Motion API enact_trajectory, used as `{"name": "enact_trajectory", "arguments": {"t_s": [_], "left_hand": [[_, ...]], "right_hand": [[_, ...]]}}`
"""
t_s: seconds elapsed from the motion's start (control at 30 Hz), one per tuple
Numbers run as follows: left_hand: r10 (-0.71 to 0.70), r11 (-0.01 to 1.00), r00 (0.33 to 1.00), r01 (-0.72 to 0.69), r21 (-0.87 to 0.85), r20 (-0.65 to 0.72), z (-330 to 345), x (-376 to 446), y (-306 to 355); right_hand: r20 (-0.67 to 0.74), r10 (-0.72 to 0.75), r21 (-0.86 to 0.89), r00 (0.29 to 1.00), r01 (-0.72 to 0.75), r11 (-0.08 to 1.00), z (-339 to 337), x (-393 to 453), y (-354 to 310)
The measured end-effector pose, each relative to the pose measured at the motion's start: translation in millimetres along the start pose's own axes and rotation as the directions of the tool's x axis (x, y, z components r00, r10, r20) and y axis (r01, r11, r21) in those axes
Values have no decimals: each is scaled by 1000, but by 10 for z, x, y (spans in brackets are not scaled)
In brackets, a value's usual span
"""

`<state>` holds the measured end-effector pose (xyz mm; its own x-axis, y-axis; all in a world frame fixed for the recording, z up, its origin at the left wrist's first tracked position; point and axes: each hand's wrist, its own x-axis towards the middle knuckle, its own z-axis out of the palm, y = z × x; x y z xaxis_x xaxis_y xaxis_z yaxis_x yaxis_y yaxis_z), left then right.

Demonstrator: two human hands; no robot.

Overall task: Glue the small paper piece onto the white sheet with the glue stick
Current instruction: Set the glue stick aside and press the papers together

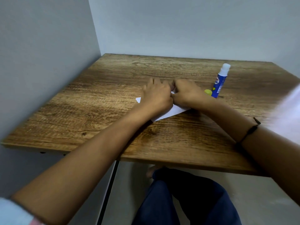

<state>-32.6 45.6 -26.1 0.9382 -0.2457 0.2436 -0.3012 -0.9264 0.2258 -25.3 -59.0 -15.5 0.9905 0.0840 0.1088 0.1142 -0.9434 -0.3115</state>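
A brown wood-grain counter [113, 88] carries a flat white paper sheet [172, 113]; beside the sheet stand a blue, white-tipped glue stick [219, 82] and its yellow-green cap [208, 92].

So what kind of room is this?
Probably a plain corner of a home or study room: a small wooden table against bare grey walls, with only a glue stick and white sheet on it.

1 head-worn wide-angle view looks forward and steeply down from close above a wooden table [113, 88], which fills the frame's middle; grey walls [40, 46] meet in the upper left, and the wearer's legs [186, 200] show bottom centre.
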Motion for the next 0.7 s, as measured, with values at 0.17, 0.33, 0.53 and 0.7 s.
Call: {"name": "enact_trajectory", "arguments": {"t_s": [0.17,0.33,0.53,0.7], "left_hand": [[2,998,998,-6,-66,-59,50,93,30],[-98,987,995,96,-129,-16,63,163,-25],[-95,988,995,91,-126,-26,118,182,-26],[-143,968,988,125,-219,-65,94,149,-19]], "right_hand": [[-98,25,20,995,-23,1000,65,-16,26],[-149,30,-52,988,-38,998,98,-59,39],[-68,86,18,994,-85,996,16,-13,-37],[-23,96,154,995,-91,984,-42,-24,-64]]}}
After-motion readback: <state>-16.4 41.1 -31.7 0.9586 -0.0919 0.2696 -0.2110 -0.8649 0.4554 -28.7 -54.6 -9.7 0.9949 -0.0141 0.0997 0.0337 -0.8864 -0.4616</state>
